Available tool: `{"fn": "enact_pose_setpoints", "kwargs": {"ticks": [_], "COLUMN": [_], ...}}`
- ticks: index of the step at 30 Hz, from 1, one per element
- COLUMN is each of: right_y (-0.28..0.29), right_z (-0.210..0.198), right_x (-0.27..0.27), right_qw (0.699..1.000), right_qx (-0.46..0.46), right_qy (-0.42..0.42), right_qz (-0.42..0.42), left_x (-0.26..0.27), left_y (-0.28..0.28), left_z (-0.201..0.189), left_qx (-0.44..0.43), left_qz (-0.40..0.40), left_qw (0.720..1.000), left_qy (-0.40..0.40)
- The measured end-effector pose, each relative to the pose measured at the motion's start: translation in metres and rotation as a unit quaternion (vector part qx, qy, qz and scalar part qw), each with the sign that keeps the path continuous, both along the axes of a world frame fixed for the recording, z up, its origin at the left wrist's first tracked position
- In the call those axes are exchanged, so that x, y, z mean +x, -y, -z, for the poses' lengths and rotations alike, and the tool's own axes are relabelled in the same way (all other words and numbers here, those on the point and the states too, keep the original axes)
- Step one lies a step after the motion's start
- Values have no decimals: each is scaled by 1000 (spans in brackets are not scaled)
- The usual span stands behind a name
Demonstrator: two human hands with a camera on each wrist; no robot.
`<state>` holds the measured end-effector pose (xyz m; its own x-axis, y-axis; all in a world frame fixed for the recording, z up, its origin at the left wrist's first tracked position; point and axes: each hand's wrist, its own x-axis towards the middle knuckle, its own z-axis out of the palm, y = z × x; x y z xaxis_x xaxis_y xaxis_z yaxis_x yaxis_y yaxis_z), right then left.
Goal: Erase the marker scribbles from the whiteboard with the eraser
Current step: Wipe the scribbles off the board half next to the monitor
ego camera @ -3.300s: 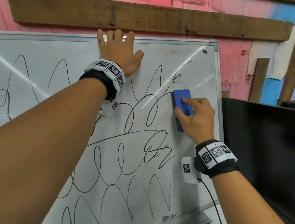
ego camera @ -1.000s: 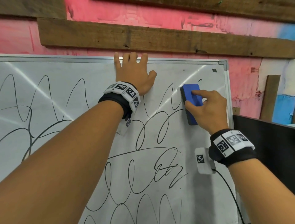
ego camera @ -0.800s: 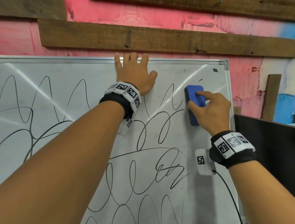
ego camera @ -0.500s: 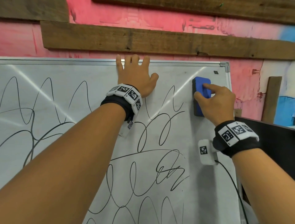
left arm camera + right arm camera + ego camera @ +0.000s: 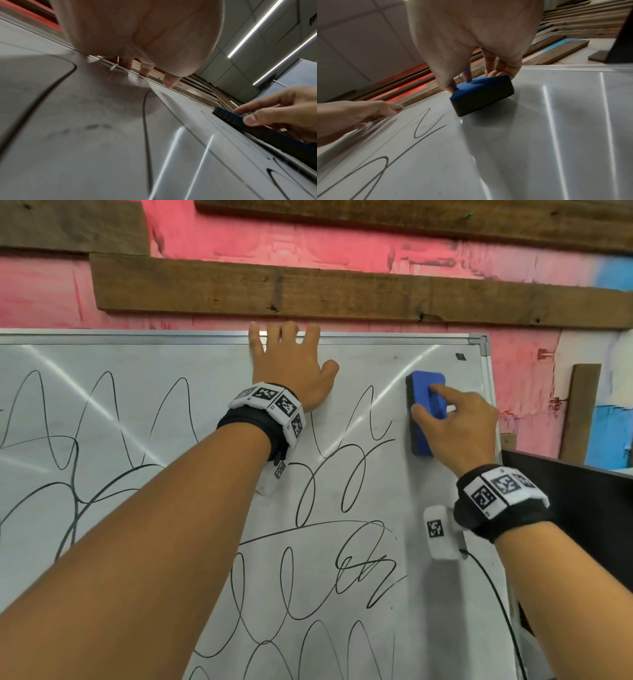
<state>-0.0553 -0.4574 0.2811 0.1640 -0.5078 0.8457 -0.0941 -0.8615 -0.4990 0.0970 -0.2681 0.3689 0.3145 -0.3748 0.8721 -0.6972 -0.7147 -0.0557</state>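
A whiteboard [image 5: 376, 364] with an aluminium frame fills the head view, covered in black marker scribbles [image 5: 346, 481]. My right hand [image 5: 455, 429] grips a blue eraser [image 5: 426, 412] with a dark felt base and presses it flat on the board near the top right corner. The right wrist view shows the eraser [image 5: 481, 94] pinched between thumb and fingers, with scribbles [image 5: 426, 125] to its left. My left hand [image 5: 291, 368] lies flat on the board, fingers straight and reaching over the top frame. In the left wrist view the eraser [image 5: 254, 125] sits at the right.
A dark wooden plank [image 5: 342, 292] runs across the pink wall just above the board. A black panel [image 5: 582, 515] stands against the board's right edge. A wooden slat [image 5: 580, 412] leans on the wall further right. A thin black cable [image 5: 496, 594] hangs from my right wristband.
My right hand has slid the eraser up and to the right, toward the top right corner, and the marks there are gone. My left hand has stayed flat at the top edge.
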Motion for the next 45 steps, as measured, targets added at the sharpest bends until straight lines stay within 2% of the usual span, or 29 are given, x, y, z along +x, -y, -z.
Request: {"fn": "enact_pose_setpoints", "kwargs": {"ticks": [3,10,13,22,24,30,32,36,45], "right_y": [-7,-26,-29,-28,-31,-42,-43,-42,-45], "right_z": [5,80,93,28,31,84,90,80,24], "right_x": [1,-17,-23,-4,-4,-9,-9,-9,13], "right_qw": [1000,997,996,997,997,997,997,997,996], "right_qx": [-15,2,1,-23,-17,-12,-13,-18,-49], "right_qy": [-14,-57,-69,-68,-66,-51,-48,-51,-43], "right_qz": [-19,-53,-59,-38,-41,-54,-55,-53,-59], "left_x": [1,4,4,3,2,4,4,3,3], "left_y": [0,-3,-4,-6,-5,-5,-5,-6,-6], "left_z": [0,0,0,-2,-1,-1,-1,-1,-1], "left_qx": [3,21,22,25,25,26,26,24,25], "left_qz": [0,-3,-4,-5,-4,-5,-6,-3,-7], "left_qw": [1000,1000,1000,1000,1000,1000,1000,1000,1000], "left_qy": [-1,5,6,2,0,0,1,-1,1]}}
